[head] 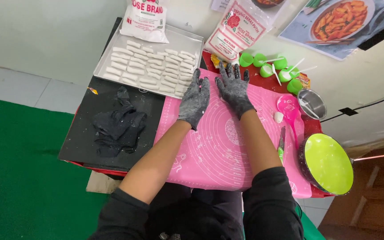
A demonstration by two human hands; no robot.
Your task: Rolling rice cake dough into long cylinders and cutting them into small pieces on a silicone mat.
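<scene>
Both my hands wear dark gloves dusted with white flour. My left hand [195, 98] and my right hand [233, 87] lie flat, fingers spread, side by side on the far part of a pink silicone mat [218, 151]. Whether anything lies under the palms is hidden. Just beyond my left hand a metal tray [187, 38] holds several rows of short white dough sticks [150, 66]. A small white dough lump [278, 117] rests on the mat to the right of my right hand.
A black board [81, 146] with crumpled black gloves [118, 124] lies left of the mat. Two flour bags [145, 20] [238, 29] stand at the back. Green measuring cups [270, 66], a pink spoon [290, 111], a steel cup [312, 103], a knife [281, 143] and a green-lined pan [327, 163] sit right.
</scene>
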